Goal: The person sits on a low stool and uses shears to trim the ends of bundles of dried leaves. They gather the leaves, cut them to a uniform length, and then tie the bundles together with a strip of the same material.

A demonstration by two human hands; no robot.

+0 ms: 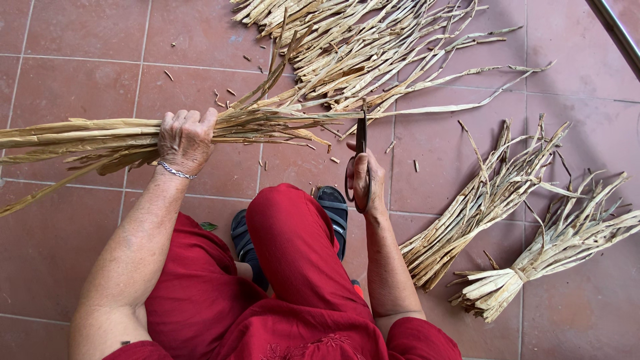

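Now the left hand (186, 139) is closed tight around a bunch of dry stalks (87, 137) held flat over the red floor (67, 60), while the right hand (365, 181) grips scissors (361, 143) with blades at the stalk ends, and two tied bundles (480, 200) lie off to the right.

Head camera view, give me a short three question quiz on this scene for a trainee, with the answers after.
1. True or false: the left hand grips a bundle of dried leaf strips.
2. What does the right hand hold? A) scissors B) a knife C) a brush
3. How many tied bundles lie on the tiled floor to the person's right?

Key:
1. True.
2. A, the scissors, blades up at the strips.
3. Two: a longer tied bundle and a shorter tied bundle.
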